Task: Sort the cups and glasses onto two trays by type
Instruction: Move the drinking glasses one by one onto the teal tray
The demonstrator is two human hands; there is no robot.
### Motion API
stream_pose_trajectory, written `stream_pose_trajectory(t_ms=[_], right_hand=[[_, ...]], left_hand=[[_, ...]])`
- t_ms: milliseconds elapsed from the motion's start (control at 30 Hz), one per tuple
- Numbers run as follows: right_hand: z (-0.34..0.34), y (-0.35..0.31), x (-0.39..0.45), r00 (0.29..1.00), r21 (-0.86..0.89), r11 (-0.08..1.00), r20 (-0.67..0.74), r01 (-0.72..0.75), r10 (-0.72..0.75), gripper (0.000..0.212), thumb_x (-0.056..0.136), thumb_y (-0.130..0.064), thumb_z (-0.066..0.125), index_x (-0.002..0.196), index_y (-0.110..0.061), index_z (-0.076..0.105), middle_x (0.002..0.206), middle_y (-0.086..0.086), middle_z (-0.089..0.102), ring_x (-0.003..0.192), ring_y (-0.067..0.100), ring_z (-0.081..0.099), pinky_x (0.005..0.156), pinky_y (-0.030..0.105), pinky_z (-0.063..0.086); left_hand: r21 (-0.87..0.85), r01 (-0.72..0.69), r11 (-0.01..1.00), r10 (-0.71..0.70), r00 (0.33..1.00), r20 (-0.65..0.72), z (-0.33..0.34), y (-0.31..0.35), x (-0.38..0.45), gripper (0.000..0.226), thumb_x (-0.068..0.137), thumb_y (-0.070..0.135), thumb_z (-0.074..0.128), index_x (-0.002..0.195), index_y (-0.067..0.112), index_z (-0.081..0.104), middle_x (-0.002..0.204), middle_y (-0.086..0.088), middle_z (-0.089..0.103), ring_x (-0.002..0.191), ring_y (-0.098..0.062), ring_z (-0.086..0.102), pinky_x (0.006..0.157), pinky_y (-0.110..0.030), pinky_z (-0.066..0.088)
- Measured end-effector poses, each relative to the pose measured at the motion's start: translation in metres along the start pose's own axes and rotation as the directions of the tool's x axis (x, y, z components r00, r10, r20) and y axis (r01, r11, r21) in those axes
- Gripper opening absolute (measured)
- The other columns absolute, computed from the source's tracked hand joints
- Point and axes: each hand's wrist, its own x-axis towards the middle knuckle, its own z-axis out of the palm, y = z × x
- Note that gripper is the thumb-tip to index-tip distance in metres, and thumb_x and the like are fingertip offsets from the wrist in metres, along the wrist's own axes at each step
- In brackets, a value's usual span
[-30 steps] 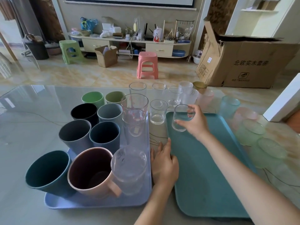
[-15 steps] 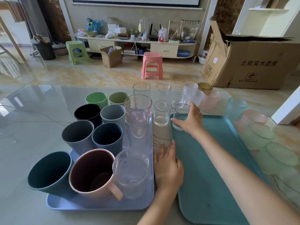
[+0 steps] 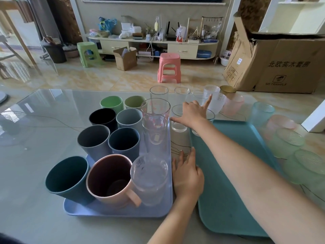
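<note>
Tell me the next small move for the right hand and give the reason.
Probably close the right hand on the small clear glass standing on the table between the trays and set it on the teal tray. The hand is open and empty above it, and one glass already stands at that tray's far corner.

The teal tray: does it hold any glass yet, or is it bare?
It holds one: a small clear glass stands upright in the far left corner of the teal tray, partly hidden by the right forearm.
</note>
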Motion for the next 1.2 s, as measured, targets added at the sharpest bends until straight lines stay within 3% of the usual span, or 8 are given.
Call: stream_pose_trajectory(t_ms=[100, 267, 367, 433, 567, 733, 1033, 1200], right_hand=[[0.001, -0.001, 0.000, 0.999, 0.099, 0.995, -0.034, -0.022, 0.025, 0.081, 0.065, -0.083, 0.048, 0.104, -0.013, 0.060, 0.105, 0.005, 0.064, 0.112, 0.023, 0.054, 0.108, 0.068, -0.009], [-0.005, 0.006, -0.017, 0.973, 0.255, 0.964, -0.231, 0.073, -0.012, 0.080, 0.066, -0.074, 0.058, 0.124, -0.019, 0.054, 0.125, 0.003, 0.057, 0.125, 0.019, 0.045, 0.114, 0.051, -0.011], [-0.014, 0.022, -0.039, 0.943, 0.493, 0.854, -0.333, 0.170, 0.005, 0.075, 0.067, -0.063, 0.066, 0.127, -0.021, 0.051, 0.118, 0.002, 0.058, 0.114, 0.019, 0.053, 0.114, 0.043, 0.023], [-0.018, 0.035, -0.060, 0.933, 0.621, 0.757, -0.356, 0.201, 0.045, 0.075, 0.066, -0.058, 0.070, 0.129, -0.022, 0.050, 0.114, -0.001, 0.055, 0.105, 0.015, 0.054, 0.090, 0.033, 0.045], [-0.012, 0.062, -0.096, 0.937, 0.689, 0.706, -0.332, 0.163, 0.107, 0.082, 0.058, -0.062, 0.063, 0.128, -0.021, 0.053, 0.109, -0.006, 0.052, 0.097, 0.014, 0.052, 0.083, 0.028, 0.045], [0.012, 0.079, -0.107, 0.964, 0.689, 0.724, -0.221, 0.046, 0.149, 0.078, 0.063, -0.037, 0.083, 0.132, -0.016, 0.052, 0.116, 0.004, 0.058, 0.095, 0.018, 0.051, 0.088, 0.033, 0.045], [0.036, 0.070, -0.107, 0.982, 0.704, 0.710, -0.128, -0.009, 0.139, 0.090, 0.068, -0.042, 0.078, 0.143, -0.019, 0.034, 0.133, 0.008, 0.049, 0.117, 0.027, 0.048, 0.097, 0.040, 0.044], [0.042, 0.065, -0.117, 0.976, 0.782, 0.621, -0.088, -0.056, 0.198, 0.090, 0.067, -0.037, 0.081, 0.139, -0.019, 0.031, 0.134, 0.010, 0.042, 0.118, 0.026, 0.049, 0.096, 0.038, 0.043]], left_hand=[[-0.006, -0.008, 1.000, 0.008, 1.000, -0.012, -0.001, 0.001, 0.000, 0.064, 0.092, 0.012, 0.034, 0.152, 0.030, 0.017, 0.158, -0.005, 0.022, 0.149, -0.016, 0.007, 0.119, -0.030, -0.004], [-0.013, 0.013, 1.000, -0.013, 1.000, -0.015, 0.003, -0.001, 0.001, 0.065, 0.092, 0.014, 0.034, 0.151, 0.033, 0.017, 0.159, -0.009, 0.019, 0.148, -0.021, 0.010, 0.119, -0.031, 0.000], [-0.002, 0.005, 1.000, -0.005, 1.000, -0.014, 0.007, -0.004, 0.003, 0.066, 0.091, 0.015, 0.035, 0.151, 0.033, 0.017, 0.159, -0.010, 0.019, 0.148, -0.018, 0.010, 0.119, -0.031, -0.001], [0.000, 0.000, 1.000, 0.000, 1.000, -0.009, 0.009, -0.006, 0.004, 0.067, 0.090, 0.016, 0.035, 0.151, 0.033, 0.017, 0.159, -0.010, 0.020, 0.148, -0.017, 0.010, 0.119, -0.031, -0.001], [0.014, -0.017, 1.000, 0.017, 1.000, -0.009, 0.013, -0.008, 0.006, 0.066, 0.089, 0.018, 0.035, 0.151, 0.031, 0.017, 0.157, -0.006, 0.025, 0.148, -0.017, 0.010, 0.120, -0.033, 0.000], [0.029, -0.031, 0.999, 0.031, 0.999, -0.015, 0.012, -0.007, 0.005, 0.064, 0.090, 0.016, 0.036, 0.151, 0.027, 0.018, 0.157, -0.007, 0.026, 0.148, -0.015, 0.009, 0.120, -0.035, 0.002], [0.034, -0.043, 0.998, 0.044, 0.999, -0.010, 0.008, -0.005, 0.004, 0.062, 0.092, 0.015, 0.035, 0.151, 0.026, 0.020, 0.157, -0.006, 0.025, 0.149, -0.015, 0.008, 0.121, -0.035, 0.002], [0.042, -0.038, 0.998, 0.038, 0.999, 0.001, 0.009, -0.005, 0.004, 0.063, 0.092, 0.015, 0.035, 0.151, 0.028, 0.019, 0.158, -0.006, 0.024, 0.149, -0.015, 0.008, 0.121, -0.034, 0.002]])
